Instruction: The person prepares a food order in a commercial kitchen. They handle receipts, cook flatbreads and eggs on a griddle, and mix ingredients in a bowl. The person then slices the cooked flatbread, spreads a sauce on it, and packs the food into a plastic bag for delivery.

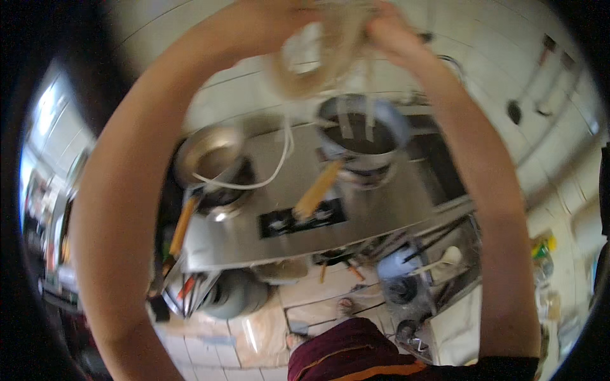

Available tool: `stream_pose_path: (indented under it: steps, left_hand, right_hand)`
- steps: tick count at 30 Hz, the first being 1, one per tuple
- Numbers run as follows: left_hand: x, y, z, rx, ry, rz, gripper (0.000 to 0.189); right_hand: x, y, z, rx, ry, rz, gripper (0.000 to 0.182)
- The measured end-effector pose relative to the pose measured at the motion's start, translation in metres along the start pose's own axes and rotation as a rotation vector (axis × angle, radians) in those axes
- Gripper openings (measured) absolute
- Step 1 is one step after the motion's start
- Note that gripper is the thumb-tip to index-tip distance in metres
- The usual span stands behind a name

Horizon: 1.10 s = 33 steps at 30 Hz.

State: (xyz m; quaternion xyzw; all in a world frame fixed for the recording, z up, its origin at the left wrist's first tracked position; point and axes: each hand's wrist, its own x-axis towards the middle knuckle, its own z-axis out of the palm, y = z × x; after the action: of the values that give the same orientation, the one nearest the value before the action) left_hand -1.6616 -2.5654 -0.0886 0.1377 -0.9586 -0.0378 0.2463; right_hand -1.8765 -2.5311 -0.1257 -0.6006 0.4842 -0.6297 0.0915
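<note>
Both my arms reach up to the top of the view. There my left hand [302, 12] and my right hand [388, 26] hold a blurred bundle of pale strands, which look like noodles [350, 35]. Part of the bundle hangs in a loop between the hands. A few strands dangle down over a deep metal pot [400, 126] with a wooden handle [318, 190]. One long white strand [259, 185] curves across to a frying pan [231, 138] on the left. Motion blur and the frame's edge hide most of my fingers.
The pot and pan stand on a stainless-steel gas stove [295, 247] with a black control panel [267, 224]. Below it is a grey gas cylinder [240, 293]. On the right is a rack with a pale ladle [450, 255]. Utensils, including a dark ladle [513, 112], hang on the tiled wall.
</note>
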Motion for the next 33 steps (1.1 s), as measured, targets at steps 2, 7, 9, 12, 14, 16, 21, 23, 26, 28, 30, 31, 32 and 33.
stream_pose_path:
  steps: [2, 7, 9, 12, 14, 16, 21, 23, 26, 28, 30, 31, 32, 33]
  left_hand:
    - [0.021, 0.010, 0.014, 0.035, 0.252, -0.174, 0.033]
    - [0.072, 0.020, 0.080, 0.191, 0.213, 0.234, 0.030]
    - [0.085, 0.022, 0.102, 0.106, 0.251, 0.280, 0.030]
    - [0.126, 0.047, 0.077, 0.085, 0.261, 0.208, 0.026]
    - [0.155, 0.033, 0.044, 0.225, 0.376, 0.251, 0.021]
    - [0.182, 0.035, 0.027, 0.189, 0.402, 0.237, 0.018]
    - [0.209, 0.069, -0.022, -0.083, 0.266, 0.178, 0.015]
    - [0.194, 0.068, -0.011, -0.062, 0.239, 0.084, 0.020]
    - [0.181, 0.057, 0.022, -0.058, 0.187, 0.015, 0.021]
    - [0.177, 0.007, 0.079, 0.071, 0.044, -0.200, 0.039]
    - [0.153, 0.027, 0.136, 0.235, -0.101, -0.040, 0.047]
    - [0.133, 0.004, 0.176, 0.079, 0.070, -0.027, 0.028]
    - [0.113, -0.017, 0.207, 0.109, -0.019, -0.067, 0.030]
    - [0.103, -0.006, 0.226, 0.045, -0.191, -0.316, 0.032]
  right_hand:
    - [0.001, 0.005, -0.011, 0.098, -0.036, 0.055, 0.017]
    - [-0.014, 0.054, -0.042, 0.174, 0.004, 0.135, 0.017]
    - [-0.026, 0.066, -0.047, 0.363, 0.121, 0.308, 0.017]
    - [-0.017, 0.056, -0.071, 0.524, 0.110, 0.362, 0.021]
    - [0.002, 0.037, -0.059, 0.575, 0.089, 0.399, 0.024]
    - [0.031, 0.028, -0.072, 0.551, -0.004, 0.317, 0.024]
    - [0.069, -0.004, -0.100, 0.519, 0.002, 0.209, 0.024]
    - [0.040, -0.028, -0.083, 0.373, 0.078, 0.329, 0.024]
    - [0.044, 0.043, -0.081, 0.610, 0.037, 0.355, 0.024]
    - [0.015, 0.076, -0.073, 0.562, 0.050, 0.488, 0.024]
    - [-0.016, 0.161, -0.096, 0.725, -0.069, 0.592, 0.022]
    - [-0.031, 0.185, -0.086, 0.328, -0.136, 0.532, 0.024]
    - [-0.051, 0.188, -0.070, -0.223, -0.166, 0.543, 0.029]
    - [-0.066, 0.169, -0.069, -0.670, -0.252, 0.515, 0.028]
